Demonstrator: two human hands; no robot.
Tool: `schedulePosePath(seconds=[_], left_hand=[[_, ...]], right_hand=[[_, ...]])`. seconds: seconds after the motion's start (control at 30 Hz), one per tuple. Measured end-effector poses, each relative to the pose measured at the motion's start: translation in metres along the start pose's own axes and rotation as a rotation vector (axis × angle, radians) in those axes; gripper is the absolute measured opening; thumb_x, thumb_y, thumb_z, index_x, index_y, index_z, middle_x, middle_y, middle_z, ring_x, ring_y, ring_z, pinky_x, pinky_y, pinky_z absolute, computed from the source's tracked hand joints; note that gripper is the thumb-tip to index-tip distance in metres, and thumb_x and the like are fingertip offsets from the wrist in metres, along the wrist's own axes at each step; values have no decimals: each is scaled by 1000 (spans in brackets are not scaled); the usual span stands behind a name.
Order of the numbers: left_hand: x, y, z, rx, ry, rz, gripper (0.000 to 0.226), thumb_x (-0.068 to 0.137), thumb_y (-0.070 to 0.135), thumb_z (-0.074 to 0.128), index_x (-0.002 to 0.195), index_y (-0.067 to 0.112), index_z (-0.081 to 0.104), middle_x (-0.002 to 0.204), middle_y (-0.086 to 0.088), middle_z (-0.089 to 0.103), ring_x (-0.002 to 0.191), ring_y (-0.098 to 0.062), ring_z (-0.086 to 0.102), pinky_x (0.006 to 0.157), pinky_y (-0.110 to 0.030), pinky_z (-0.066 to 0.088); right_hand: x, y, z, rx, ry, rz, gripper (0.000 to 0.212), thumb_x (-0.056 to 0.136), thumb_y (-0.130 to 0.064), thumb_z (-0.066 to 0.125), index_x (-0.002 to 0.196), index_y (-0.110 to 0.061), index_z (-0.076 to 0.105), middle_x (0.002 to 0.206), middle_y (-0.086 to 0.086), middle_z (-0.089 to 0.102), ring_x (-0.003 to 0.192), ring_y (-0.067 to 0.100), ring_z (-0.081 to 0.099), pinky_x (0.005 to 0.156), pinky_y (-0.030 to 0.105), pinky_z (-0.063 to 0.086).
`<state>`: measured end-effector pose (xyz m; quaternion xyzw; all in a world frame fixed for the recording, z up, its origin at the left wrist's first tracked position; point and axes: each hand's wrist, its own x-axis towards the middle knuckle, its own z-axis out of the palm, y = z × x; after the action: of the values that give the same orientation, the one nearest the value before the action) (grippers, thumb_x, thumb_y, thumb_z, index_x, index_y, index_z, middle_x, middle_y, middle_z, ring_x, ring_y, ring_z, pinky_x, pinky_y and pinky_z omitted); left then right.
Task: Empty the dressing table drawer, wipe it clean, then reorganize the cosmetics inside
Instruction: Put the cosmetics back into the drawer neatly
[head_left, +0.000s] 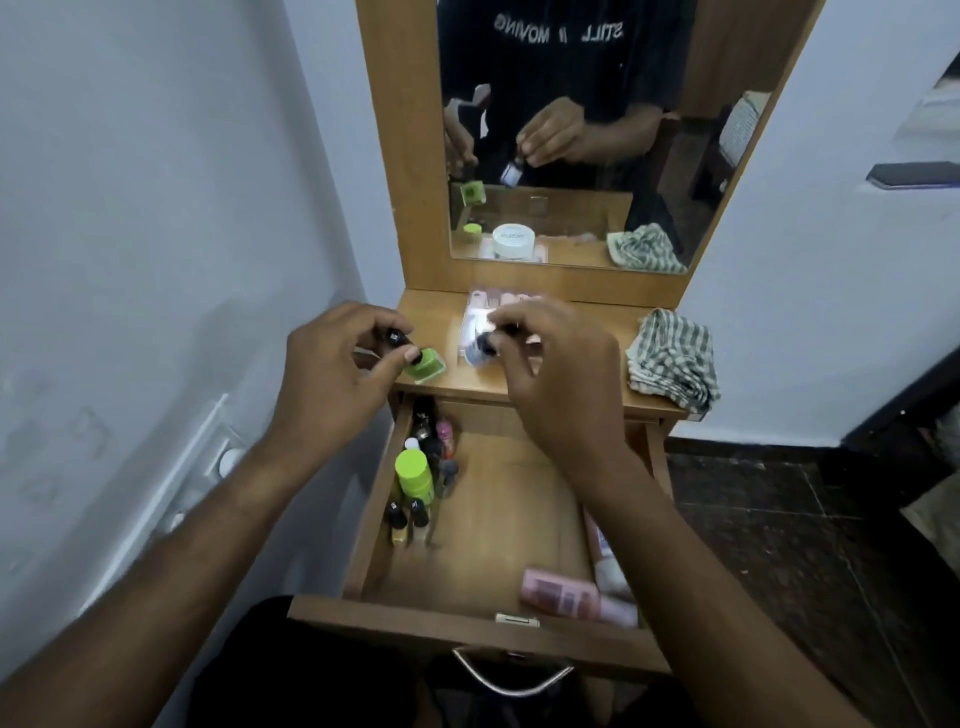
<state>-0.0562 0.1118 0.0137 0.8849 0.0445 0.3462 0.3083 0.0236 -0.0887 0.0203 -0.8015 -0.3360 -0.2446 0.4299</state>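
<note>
At mid-frame, the left hand (332, 358) is pinching a square green black-capped bottle (423, 364) while the right hand (550, 358) is pinching a small blurred dark bottle (480, 349) above the open wooden drawer (498, 525).

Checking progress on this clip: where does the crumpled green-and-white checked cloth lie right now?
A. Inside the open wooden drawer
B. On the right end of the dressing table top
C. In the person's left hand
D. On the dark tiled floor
B: the crumpled green-and-white checked cloth lies on the right end of the wooden dressing table top, apart from both hands and above the open wooden drawer.
</note>
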Motion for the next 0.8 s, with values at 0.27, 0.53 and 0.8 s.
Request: schedulePosePath(seconds=[0.27,0.53,0.8], left_hand=[[-42,19,11,-30,-48,-34,19,79,12,85,95,18,77,88,9,69,79,-4,66,68,-12,52],[-75,22,8,-43,-72,-98,20,78,16,86,96,19,78,89,9,70,79,-5,66,65,-13,52],[-103,19,6,-44,-66,-177,21,77,13,86,94,23,78,83,11,68,73,-9,66,61,-13,50]], right_hand=[[-87,20,13,73,-170,111,17,87,-10,74,101,-20,74,100,-8,71,87,6,66,76,34,58],[-110,26,36,100,-306,222,14,80,-14,79,87,-25,76,86,-14,71,74,-5,57,68,11,49],[-107,22,57,26,-574,244,12,85,-16,73,96,-20,76,84,-2,74,82,13,64,66,22,40]])
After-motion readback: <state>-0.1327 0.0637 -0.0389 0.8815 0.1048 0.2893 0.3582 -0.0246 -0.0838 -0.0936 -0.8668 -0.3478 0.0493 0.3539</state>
